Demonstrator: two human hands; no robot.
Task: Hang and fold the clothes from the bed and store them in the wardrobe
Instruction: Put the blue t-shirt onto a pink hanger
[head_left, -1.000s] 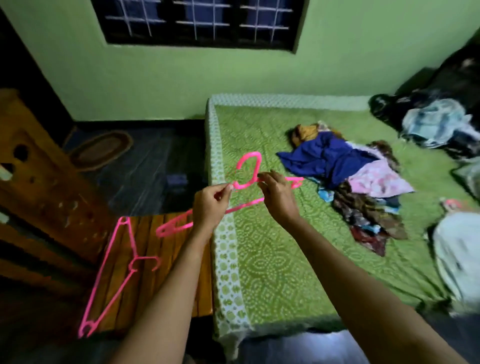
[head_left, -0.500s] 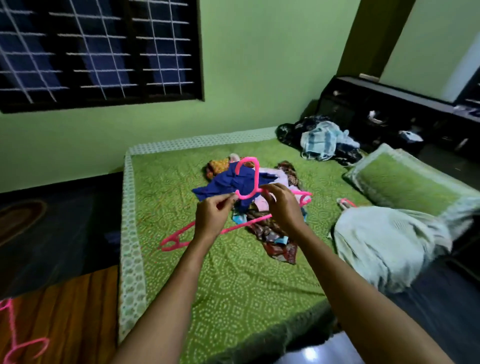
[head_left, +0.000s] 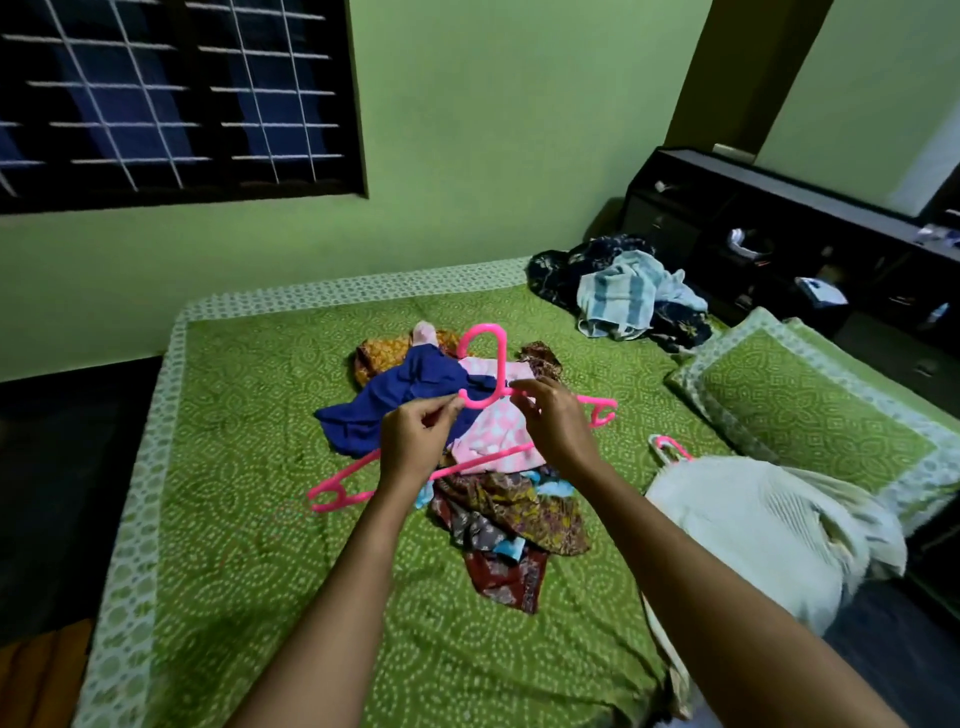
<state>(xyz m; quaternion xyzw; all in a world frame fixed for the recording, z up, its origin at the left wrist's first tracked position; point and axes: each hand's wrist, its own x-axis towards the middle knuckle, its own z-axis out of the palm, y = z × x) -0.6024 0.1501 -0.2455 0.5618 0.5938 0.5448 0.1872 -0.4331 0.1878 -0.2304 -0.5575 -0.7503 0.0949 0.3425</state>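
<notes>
Left hand (head_left: 415, 441) and right hand (head_left: 556, 431) each pinch the pink hanger (head_left: 501, 364) below its hook, above the clothes pile (head_left: 415, 389) at the middle of the bed (head_left: 249, 467). Hanging step apparently starting; next move likely needs one hand freed to lift a garment.

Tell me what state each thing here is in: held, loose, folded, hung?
pink hanger: bare, held above the bed by both hands
left hand: fingers pinch the hanger
right hand: fingers pinch the hanger
blue garment: crumpled, unfolded, on the bed
pink checked garment: crumpled, beside the blue one
striped towel: bunched on dark cloth at the far corner
cream garment: lying at the bed's edge, hanger hook at its top
</notes>
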